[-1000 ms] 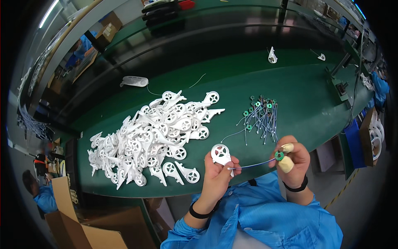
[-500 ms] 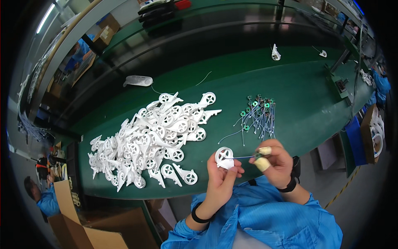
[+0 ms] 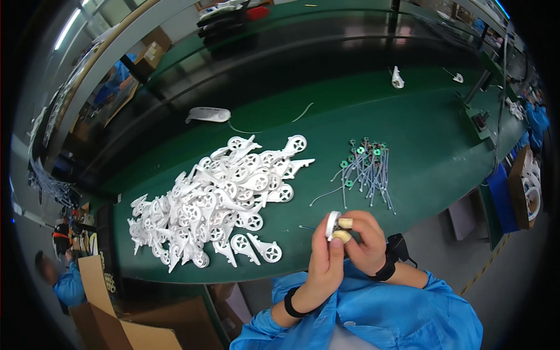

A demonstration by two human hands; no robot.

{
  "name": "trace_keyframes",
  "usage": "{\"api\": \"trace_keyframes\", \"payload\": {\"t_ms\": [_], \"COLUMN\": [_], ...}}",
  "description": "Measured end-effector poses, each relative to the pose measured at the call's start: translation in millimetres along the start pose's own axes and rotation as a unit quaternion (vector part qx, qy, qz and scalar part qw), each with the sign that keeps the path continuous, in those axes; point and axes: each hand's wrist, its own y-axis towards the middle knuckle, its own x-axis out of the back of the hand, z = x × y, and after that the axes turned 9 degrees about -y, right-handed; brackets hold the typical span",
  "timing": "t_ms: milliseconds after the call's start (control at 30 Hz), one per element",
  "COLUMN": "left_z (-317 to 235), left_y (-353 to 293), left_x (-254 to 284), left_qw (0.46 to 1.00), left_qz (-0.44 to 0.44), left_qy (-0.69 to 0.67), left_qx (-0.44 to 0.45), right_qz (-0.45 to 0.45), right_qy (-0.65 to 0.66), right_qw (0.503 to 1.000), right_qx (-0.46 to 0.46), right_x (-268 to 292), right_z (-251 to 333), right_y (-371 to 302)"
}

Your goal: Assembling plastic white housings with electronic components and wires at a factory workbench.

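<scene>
My left hand (image 3: pixel 325 265) is closed round a white plastic housing (image 3: pixel 332 224), its round spoked end turned nearly edge-on. Yellow finger cots cover two fingertips of my right hand (image 3: pixel 367 245), which pinch at the open side of that round end. Between them sits a small wired circuit board, mostly hidden by the fingers. A thin blue wire (image 3: pixel 307 227) pokes out on the far side of the housing, left of my left hand. Beyond my hands lies a bunch of small green circuit boards with blue-grey wires (image 3: pixel 364 169).
A large heap of white housings (image 3: pixel 216 198) covers the left of the green bench (image 3: pixel 431 157). Farther back lie a long white part with a wire (image 3: pixel 209 115) and a few small white parts (image 3: pixel 397 78). A metal fixture (image 3: pixel 479 119) stands at right, cardboard boxes (image 3: pixel 149 335) lower left.
My right hand has moved left to meet the housing, bringing the board against its round end. The housing has turned edge-on, and the wire now sticks out on its left side.
</scene>
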Motion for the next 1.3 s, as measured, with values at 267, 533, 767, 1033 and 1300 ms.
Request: {"api": "trace_keyframes", "payload": {"t_ms": [267, 533, 767, 1033, 1300], "left_z": [-3.1, -9.1, -6.4, -5.7, -23.3], "left_y": [3.1, 1.9, 2.9, 5.7, 9.7], "left_x": [-0.9, 8.2, 7.6, 11.1, 18.9], "left_qw": [1.0, 0.993, 0.982, 0.998, 0.972], "left_qz": [0.014, 0.035, 0.043, 0.015, -0.01], "left_qy": [0.018, 0.113, 0.182, 0.049, -0.185], "left_qx": [0.01, 0.025, -0.025, 0.042, 0.146], "right_qz": [-0.005, 0.057, 0.119, 0.141, 0.195], "right_qy": [-0.055, -0.071, -0.051, 0.004, 0.036], "right_qw": [0.998, 0.991, 0.988, 0.989, 0.978], "right_qx": [0.028, 0.095, 0.088, 0.043, -0.072], "right_x": [6.8, 15.1, 21.4, 14.5, 31.2], "right_z": [-5.1, -10.8, -6.6, -6.2, 21.4], "right_y": [2.4, 10.5, 18.8, 24.9, 33.2]}}
